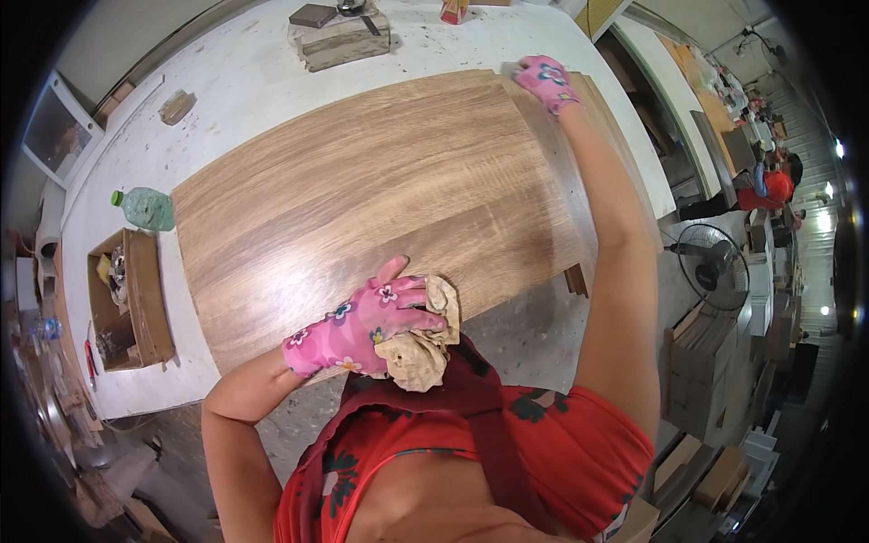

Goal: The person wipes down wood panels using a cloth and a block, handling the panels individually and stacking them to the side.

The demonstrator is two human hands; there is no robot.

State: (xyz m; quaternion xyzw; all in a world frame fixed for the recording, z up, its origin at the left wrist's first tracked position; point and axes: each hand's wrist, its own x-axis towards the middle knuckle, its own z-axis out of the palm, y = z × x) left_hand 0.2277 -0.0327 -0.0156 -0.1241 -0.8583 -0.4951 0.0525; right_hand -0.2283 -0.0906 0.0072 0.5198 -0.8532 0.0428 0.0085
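Note:
A wood-grain board [362,199] lies flat across the white worktable [244,100]. My left hand [358,326], in a pink flowered glove, rests at the board's near edge. Its fingers are closed over a crumpled cream rag [416,362], part of which hangs past that edge. Stretched to the far right corner is my right hand [546,83], in a matching glove. Its fingers curl round the end of a narrower wood-grain panel edge [552,154] along the board's right side. My right forearm hides part of that side.
Left of the board are a green-capped plastic bottle [149,208], a cardboard box [149,308] of small items and a red-handled tool [90,362]. A grey block [339,41] sits at the back. Beyond the table's right side stand a fan [712,267], stacked boards [701,362] and a person in red [769,190].

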